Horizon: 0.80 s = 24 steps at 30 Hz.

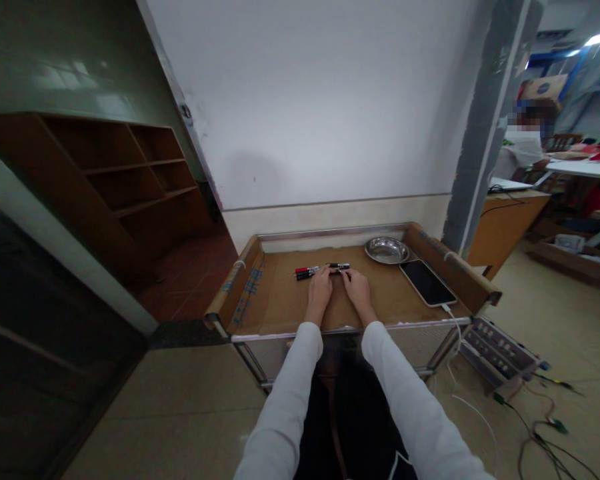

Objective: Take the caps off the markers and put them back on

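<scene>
One white wall [340, 107] takes up 12 o'clock from the centre of view, its top cut off by the frame. Between 9 and 10 o'clock stands a wooden shelf unit [110, 167], the insides of its compartments too dark to make out. Below centre, toward 6, is a cardboard-lined cart [280, 307], its lower part hidden behind the person's white sleeves [290, 387] and dark clothing. Between 2 and 3 sits a co-worker [523, 147], partly covered by a desk. Near 4, a metal-cased box [500, 357] rests on the floor; its markings are illegible.

From the hands, a phone [427, 283] lies at 3 o'clock, plugged into a white cable, and a shiny dish [387, 251] at 2. The left hand [321, 291] and right hand [359, 291] sit slightly apart, fingers bent over several pens [305, 274] at 12 o'clock. Fingers cover parts of these, so I cannot tell their exact count or whether either hand is pinching one.
</scene>
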Each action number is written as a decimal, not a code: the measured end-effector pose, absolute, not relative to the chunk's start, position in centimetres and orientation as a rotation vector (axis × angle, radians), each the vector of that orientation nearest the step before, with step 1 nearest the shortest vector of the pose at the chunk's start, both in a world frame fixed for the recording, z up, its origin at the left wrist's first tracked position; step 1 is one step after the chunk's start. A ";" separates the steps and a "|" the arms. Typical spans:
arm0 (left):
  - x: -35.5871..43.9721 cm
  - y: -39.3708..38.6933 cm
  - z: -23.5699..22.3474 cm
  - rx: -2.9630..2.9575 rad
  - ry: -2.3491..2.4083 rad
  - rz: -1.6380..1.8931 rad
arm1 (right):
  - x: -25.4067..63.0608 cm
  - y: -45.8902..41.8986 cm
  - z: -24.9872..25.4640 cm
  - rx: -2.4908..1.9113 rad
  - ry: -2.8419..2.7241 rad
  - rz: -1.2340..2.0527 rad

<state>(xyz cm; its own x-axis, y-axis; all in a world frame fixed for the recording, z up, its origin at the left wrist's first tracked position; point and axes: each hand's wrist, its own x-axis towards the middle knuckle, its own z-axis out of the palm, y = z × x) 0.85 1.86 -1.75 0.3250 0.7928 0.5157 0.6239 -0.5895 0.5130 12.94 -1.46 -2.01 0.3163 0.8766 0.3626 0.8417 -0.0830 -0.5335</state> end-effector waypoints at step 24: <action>1.0 0.7 -1.0 2.473 1.649 0.859 | 13.4 -0.6 -3.6 -1.648 -1.400 0.093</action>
<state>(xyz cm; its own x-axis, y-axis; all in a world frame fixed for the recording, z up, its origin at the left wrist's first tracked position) 0.99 0.66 -1.00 0.2783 0.8647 0.4182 0.8382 -0.4312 0.3339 13.39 -0.57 -3.58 0.3449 0.8033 0.4856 0.7323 0.0934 -0.6746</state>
